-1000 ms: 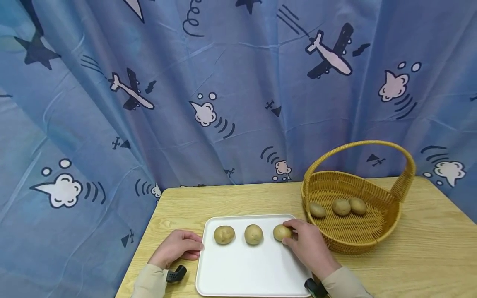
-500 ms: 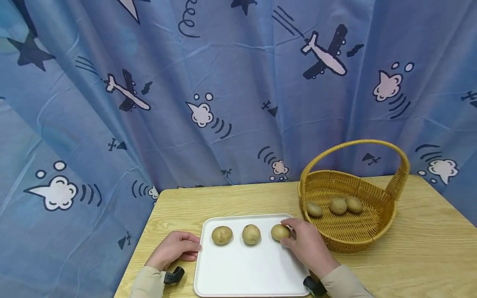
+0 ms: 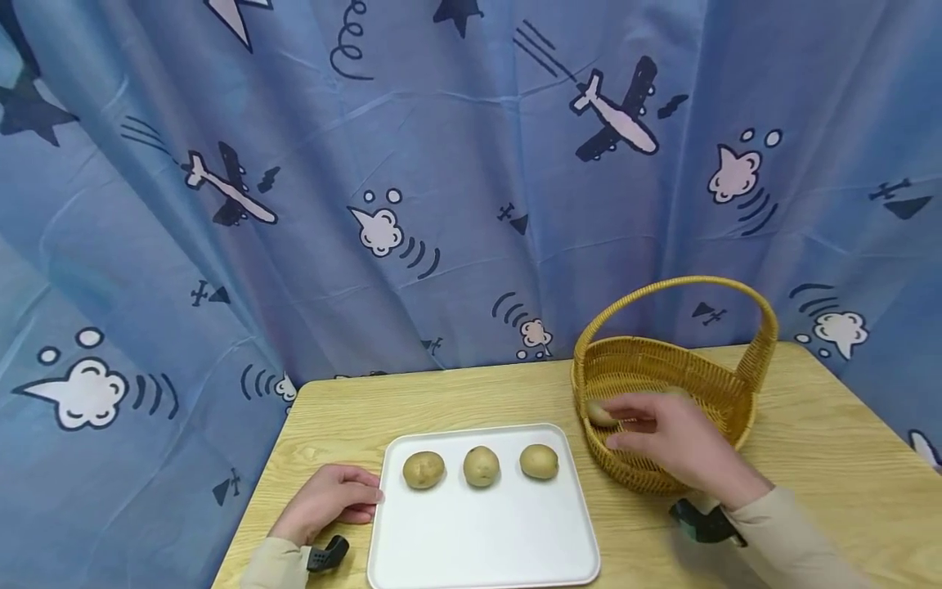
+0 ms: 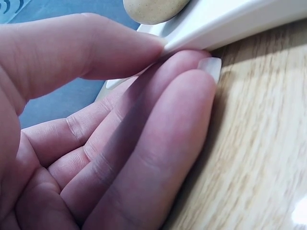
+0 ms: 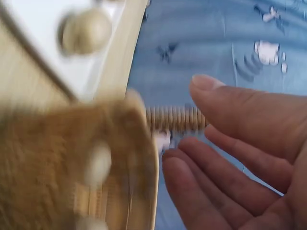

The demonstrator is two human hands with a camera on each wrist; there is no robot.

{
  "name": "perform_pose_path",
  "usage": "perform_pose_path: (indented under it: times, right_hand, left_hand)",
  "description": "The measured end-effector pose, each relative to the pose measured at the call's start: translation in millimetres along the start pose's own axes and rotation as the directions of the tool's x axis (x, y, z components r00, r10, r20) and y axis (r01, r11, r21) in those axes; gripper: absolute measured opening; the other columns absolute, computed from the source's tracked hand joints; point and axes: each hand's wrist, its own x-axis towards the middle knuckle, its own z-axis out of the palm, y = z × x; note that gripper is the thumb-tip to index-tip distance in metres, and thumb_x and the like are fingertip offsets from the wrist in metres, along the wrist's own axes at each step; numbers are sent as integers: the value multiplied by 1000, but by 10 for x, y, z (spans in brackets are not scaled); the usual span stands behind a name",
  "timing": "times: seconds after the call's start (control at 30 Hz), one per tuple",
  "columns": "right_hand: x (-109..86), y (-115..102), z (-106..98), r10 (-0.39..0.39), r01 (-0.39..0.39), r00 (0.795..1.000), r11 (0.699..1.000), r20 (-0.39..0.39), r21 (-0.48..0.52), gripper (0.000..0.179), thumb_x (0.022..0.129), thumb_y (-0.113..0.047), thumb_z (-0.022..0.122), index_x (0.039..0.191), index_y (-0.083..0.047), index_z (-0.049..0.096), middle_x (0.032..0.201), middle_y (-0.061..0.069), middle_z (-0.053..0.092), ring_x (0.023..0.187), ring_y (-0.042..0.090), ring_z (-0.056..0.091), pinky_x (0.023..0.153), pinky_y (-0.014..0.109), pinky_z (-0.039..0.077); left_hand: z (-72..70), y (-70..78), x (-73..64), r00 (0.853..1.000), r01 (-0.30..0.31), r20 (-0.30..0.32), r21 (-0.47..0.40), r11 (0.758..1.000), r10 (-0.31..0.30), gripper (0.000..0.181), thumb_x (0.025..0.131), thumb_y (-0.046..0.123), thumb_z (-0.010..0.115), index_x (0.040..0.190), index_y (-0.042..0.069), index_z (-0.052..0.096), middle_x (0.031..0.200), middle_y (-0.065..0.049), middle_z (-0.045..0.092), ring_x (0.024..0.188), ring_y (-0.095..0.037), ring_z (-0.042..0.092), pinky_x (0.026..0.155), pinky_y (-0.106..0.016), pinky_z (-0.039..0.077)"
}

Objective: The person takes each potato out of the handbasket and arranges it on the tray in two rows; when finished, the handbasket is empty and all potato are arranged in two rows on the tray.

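Three potatoes (image 3: 481,466) sit in a row along the far side of a white tray (image 3: 486,536). My left hand (image 3: 334,501) holds the tray's left edge, with the thumb on the rim (image 4: 211,31) and the fingertips against its side in the left wrist view. Over the wicker basket (image 3: 633,473) my right hand (image 3: 673,438) reaches in with thumb and fingers apart and nothing between them. One potato (image 3: 598,415) shows in the basket just past the fingertips; the hand mostly hides the others. In the right wrist view the basket's potatoes (image 5: 98,165) are blurred.
The basket's tall arched handle (image 3: 677,282) rises above the hand. A wooden table (image 3: 441,399) carries everything, and a blue patterned curtain (image 3: 441,311) hangs directly behind it. Both wrists wear a black device (image 3: 702,521).
My right hand has let go of the rightmost potato on the tray and moved right, over the basket. The left hand stays at the tray's edge. The head view has shifted slightly.
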Motion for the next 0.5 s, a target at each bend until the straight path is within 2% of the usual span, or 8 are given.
perform_pose_path:
  times: [0.1,0.27,0.37,0.5]
  right_hand:
    - [115,196,-238,39,-38,999,999,17,-29,51,93,-31,87,137,-8,74,132,16,77,116,34,77,91,40,68]
    - [320,601,-556,79,-70,995,989,65,-127,57,94,-27,85,141,0,69,135,22,74,124,44,71,103,59,61]
    - [372,849,-668,100,-83,992,979,83,-186,59,91,-23,87,139,5,68,133,25,74,123,47,70,105,65,57]
    - [342,1118,-729,132,-109,987,967,88,-230,60,87,-19,88,136,9,68,127,28,75,120,49,69,103,67,56]
  left_hand:
    - [-25,-26,0,1000,-6,-1,2,1000,6,40,93,21,84,121,-5,74,100,-9,79,82,-16,78,79,-34,70]
    - [-46,-57,-11,1000,1,-2,-4,1000,-1,40,93,22,85,121,-5,75,98,-8,80,82,-15,78,79,-33,70]
    - [-39,-52,-17,1000,7,4,-4,1000,-7,41,93,23,85,122,-5,75,98,-7,80,83,-15,79,79,-33,70]
    - [-12,-28,-3,1000,1,11,-2,1000,-1,40,93,23,85,121,-5,75,99,-7,81,84,-16,80,80,-34,70]
